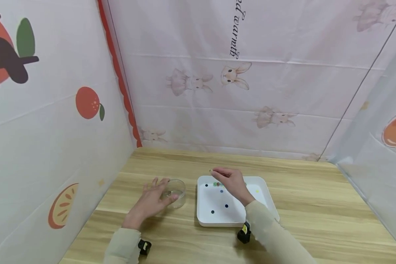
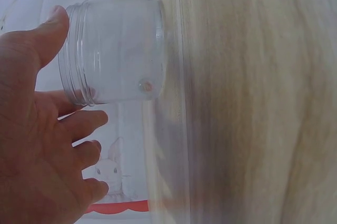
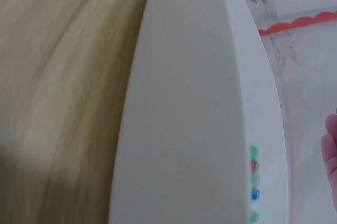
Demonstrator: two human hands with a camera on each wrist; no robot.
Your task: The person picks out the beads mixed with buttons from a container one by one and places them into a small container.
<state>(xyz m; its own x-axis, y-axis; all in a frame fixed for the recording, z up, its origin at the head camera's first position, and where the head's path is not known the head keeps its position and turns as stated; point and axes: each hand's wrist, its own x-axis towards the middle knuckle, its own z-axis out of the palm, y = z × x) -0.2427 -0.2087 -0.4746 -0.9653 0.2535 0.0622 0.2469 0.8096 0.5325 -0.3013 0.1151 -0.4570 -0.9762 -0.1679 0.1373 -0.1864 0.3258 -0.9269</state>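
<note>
A: Where to find the jar (image 2: pixel 121 50)?
B: Upright on the table (image 1: pixel 165 234), just beside the tray (image 1: pixel 202 200), with a lone bead (image 2: pixel 146 85) inside near the base.
A: How held?
B: Clamped at the threaded rim by the left hand (image 1: pixel 151 202): thumb on one side, a finger opposite, the rest spread clear.
A: And the right hand (image 1: pixel 232 181)?
B: Above the tray's far side, thumb and fingertips together, pinching what looks like a loose bead (image 1: pixel 211 171); too small to be sure.
A: Any guess at handling?
B: For the jar, probably light, stiff and smooth, so easily nudged. Best steadied by the threads, without squeezing hard.
A: And the tray beads (image 3: pixel 255 194)?
B: Likely hard, slippery and quick to roll. Pinch across the widest part, softly, to avoid shooting one away.
</note>
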